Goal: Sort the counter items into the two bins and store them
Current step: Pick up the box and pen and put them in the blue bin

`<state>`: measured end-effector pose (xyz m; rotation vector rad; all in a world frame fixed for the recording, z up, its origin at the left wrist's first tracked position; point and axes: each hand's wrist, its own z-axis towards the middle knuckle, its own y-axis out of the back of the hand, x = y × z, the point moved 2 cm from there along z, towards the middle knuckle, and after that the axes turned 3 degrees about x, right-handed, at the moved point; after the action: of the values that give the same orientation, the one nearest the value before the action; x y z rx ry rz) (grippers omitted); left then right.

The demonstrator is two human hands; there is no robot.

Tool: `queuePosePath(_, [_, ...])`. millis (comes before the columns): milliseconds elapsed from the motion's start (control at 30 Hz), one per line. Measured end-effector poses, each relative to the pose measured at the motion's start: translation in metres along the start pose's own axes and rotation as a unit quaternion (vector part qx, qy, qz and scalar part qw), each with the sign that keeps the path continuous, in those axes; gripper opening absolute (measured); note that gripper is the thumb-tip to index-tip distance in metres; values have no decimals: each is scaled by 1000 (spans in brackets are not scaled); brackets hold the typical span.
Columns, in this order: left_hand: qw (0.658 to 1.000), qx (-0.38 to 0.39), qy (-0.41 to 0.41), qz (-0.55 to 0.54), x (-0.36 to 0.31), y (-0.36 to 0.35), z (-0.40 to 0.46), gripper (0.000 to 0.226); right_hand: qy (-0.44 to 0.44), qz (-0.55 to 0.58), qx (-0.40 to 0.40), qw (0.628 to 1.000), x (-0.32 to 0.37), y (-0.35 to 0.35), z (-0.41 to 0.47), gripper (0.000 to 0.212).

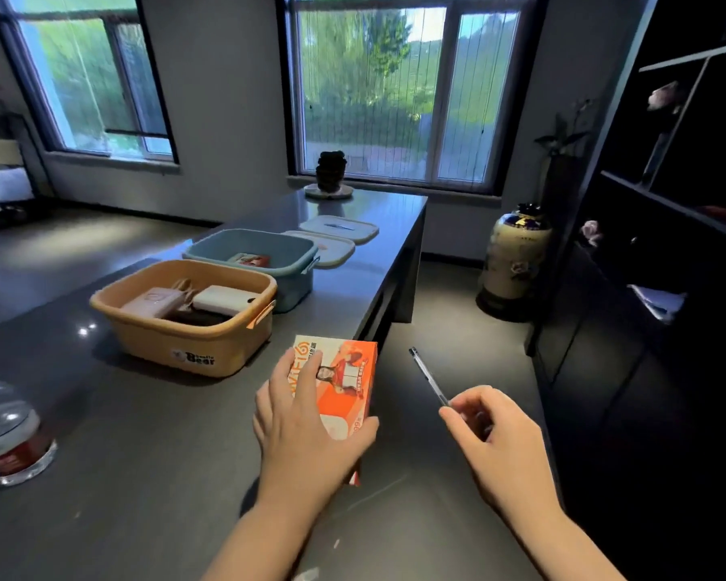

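Water bottle [7,434]: clear plastic, red label, standing at the far left edge of the bench [143,454], partly cut by the frame; well apart from the bins.

Orange bin [185,320]: on the bench, left of centre, printed mark on its near wall; holds a pale pink device [154,301] with a cord, a white power bank [225,300] just beside it, and something dark beneath, too dim to tell.

Blue bin [265,257]: directly behind the orange bin, nearly touching it; holds one flat orange-and-red packet [250,260].

Two white lids [332,241]: lying flat on the bench behind and to the right of the blue bin, overlapping at one corner.

Dark potted ornament [331,171]: on a pale round dish at the far end of the bench, before the window.

Left hand [307,429]: grip closed around the orange box [340,392], fingers spread over its top face, thumb along its right side; box near the front right of the bench, to the right of the orange bin; whether it rests on the surface or is lifted cannot be told.

Right hand [487,425]: grip pinching the lower end of a pen [428,375], fingers curled; pen points up and away to the left, past the bench edge.

Patterned vase [516,262]: on the floor right of the bench; dark shelving [667,203] along the right wall.
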<state>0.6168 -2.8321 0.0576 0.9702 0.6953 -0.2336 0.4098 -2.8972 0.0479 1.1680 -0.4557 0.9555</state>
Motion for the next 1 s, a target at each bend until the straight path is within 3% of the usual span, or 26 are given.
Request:
queuePosePath(200, [997,-49,54,-9,-7,-43,85,97,48,29,44,997,-22,-20,120,17])
queuePosePath(567, [983,-133,125,10,57,-87,244,98,111,82,142,980,-31,-144,300,16])
queuePosePath(867, [967,-182,158,78,106,-82,376,96,165,123,160,965,-4,-229,440,15])
queuePosePath(1000, [943,-250,195,102,137,-66,414,93,176,170,191,951,10,-274,501,16])
